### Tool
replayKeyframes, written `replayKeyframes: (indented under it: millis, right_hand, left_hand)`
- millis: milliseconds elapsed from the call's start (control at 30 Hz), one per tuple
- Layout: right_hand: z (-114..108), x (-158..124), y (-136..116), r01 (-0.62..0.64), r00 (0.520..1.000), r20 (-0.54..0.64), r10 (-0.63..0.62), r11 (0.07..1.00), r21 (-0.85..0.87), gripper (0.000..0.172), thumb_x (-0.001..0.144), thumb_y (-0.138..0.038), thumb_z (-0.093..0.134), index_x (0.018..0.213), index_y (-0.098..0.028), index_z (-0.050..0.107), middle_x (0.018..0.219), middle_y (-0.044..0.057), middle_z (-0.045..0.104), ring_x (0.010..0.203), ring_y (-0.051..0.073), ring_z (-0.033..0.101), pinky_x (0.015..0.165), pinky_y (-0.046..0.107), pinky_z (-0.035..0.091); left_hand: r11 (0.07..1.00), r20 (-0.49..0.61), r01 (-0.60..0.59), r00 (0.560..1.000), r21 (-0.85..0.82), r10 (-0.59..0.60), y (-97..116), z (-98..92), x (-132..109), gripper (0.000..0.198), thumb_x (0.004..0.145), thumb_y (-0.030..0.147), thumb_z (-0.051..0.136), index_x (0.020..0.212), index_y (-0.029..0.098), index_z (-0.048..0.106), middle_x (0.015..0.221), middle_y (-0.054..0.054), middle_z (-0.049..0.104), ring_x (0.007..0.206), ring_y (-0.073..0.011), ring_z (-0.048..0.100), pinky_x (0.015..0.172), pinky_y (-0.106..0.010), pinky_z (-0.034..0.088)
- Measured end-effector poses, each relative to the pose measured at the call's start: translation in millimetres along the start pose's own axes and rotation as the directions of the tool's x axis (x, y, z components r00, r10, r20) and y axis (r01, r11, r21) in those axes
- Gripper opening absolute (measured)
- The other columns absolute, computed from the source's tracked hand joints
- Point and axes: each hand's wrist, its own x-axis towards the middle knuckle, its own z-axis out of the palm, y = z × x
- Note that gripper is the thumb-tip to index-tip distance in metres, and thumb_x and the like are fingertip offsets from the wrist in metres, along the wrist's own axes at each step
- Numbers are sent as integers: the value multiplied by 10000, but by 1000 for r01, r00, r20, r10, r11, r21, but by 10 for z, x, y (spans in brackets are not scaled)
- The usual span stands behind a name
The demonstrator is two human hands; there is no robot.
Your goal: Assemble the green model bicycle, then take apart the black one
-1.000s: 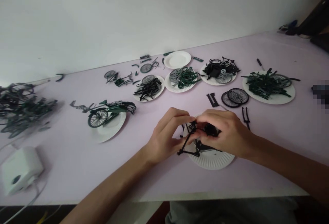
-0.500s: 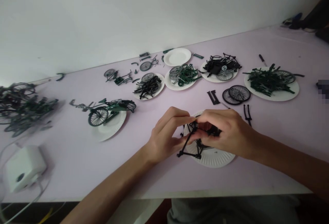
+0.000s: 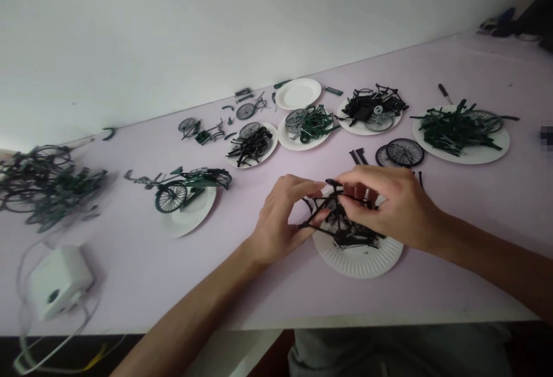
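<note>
A plain pale wall (image 3: pixel 216 31) rose behind a lilac table (image 3: pixel 173 296), and a person sat at its near edge, working with both hands. A toy bicycle frame (image 3: pixel 339 215), black, stood between the hands, above the near side of a white paper plate (image 3: pixel 363 264) heaped with black parts. The right hand (image 3: pixel 389 201) pinched the frame between thumb and fingers, close under a small black saddle (image 3: pixel 332 182). The left hand (image 3: pixel 279 215) was curled around the frame's other end, the thumb against its thin tubes. A speck on the plate was too small to read as writing. Two black wheels (image 3: pixel 406 152) overlapped just beyond the right hand.

Farther back, four plates held parts: black ones (image 3: pixel 253 146), green ones (image 3: pixel 317 123), more black (image 3: pixel 371 109) and more green (image 3: pixel 462 129). A screwdriver (image 3: pixel 444 93) lay behind the last. To the left, a green bicycle (image 3: pixel 190 184) rested across another plate (image 3: pixel 196 215), near a blurred pile of bicycles (image 3: pixel 56 187). A white box (image 3: pixel 63 285) with a cable bore a dark oval, its detail too blurred to make out.
</note>
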Motion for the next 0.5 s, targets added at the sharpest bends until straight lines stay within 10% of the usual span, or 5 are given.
replayKeyframes:
  millis: [333,500]
  right_hand:
    - [-205,56,238,-187,980,-96,175,975,-124,220,940,-262,623,1091,-189,765,721,3,707,563,113,591,553,239,497]
    - [-407,95,334,-4,994,-107,-37,932,-362,219,949,-243,619,1089,-176,773,673,8,687,575,133,596,588,272,494]
  left_hand:
    - [976,96,-116,990,183,99,-17,-53,59,154,1017,197,577,1170,182,565,990,-77,705,847,-201,634,761,-360,470]
    - [951,286,-137,957,279,54,-64,-71,77,48,1015,186,597,1062,176,596,956,-63,716,831,-195,625,777,-358,462]
